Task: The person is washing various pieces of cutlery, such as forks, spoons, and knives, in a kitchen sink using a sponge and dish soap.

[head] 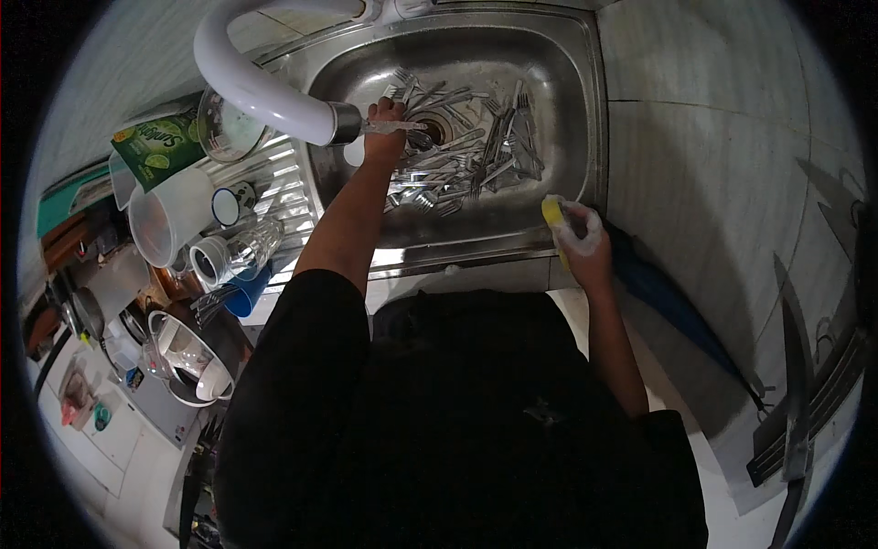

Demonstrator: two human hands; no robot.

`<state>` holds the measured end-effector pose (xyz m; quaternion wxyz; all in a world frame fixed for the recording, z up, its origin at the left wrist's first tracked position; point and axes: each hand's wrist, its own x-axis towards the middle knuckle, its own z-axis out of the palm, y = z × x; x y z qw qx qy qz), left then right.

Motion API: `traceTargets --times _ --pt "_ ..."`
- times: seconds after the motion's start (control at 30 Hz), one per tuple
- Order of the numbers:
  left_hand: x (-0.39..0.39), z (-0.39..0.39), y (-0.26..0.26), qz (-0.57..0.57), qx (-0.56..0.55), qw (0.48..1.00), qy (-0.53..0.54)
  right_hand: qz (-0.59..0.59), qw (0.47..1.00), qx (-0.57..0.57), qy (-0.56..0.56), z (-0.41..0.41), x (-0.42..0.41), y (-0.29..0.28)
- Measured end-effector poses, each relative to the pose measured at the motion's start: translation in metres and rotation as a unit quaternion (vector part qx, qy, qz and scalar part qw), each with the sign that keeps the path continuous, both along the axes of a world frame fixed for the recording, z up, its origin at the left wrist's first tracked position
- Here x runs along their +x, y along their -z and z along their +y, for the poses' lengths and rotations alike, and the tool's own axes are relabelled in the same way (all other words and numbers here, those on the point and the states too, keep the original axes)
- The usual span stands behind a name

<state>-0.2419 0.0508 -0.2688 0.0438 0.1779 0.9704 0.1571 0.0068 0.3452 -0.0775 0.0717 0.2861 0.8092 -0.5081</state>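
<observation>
Under the water stream [394,126] from the white faucet [264,92], my left hand [385,137] reaches down into the stainless steel sink [569,137]. It is beside a heap of wet forks and other cutlery [439,168], and whether its fingers grip a piece is hidden. The heap spreads around the drain [433,130], with another bunch of cutlery [507,141] to the right. Foam covers the fingers of my right hand [591,254], which holds a yellow sponge [553,213] over the sink's front right corner.
On the ribbed drainboard [281,165] at left stand an enamel mug [230,204], glass jar [255,247], plastic tub [168,216] and green Sunlight pouch [161,147]. A blue cup [248,291] holds cutlery. Knives [796,384] hang along the tiled wall at right.
</observation>
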Motion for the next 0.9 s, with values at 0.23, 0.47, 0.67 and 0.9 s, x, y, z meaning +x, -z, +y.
traceTargets --times 0.23,0.47,0.67,0.9 --pt "0.021 -0.021 -0.028 -0.082 -0.026 0.996 -0.011 0.06 0.998 -0.014 -0.011 -0.007 0.003 -0.009" --pt "0.059 -0.041 -0.067 -0.354 0.275 0.886 -0.114 0.097 0.994 -0.052 -0.005 -0.009 0.014 -0.028" --pt "0.058 0.003 -0.158 -0.52 0.566 0.592 -0.242 0.128 0.99 -0.061 -0.002 -0.008 0.037 -0.038" --pt "0.012 0.036 -0.169 -0.597 0.537 0.543 -0.247 0.138 0.988 -0.062 0.014 -0.004 0.062 -0.046"
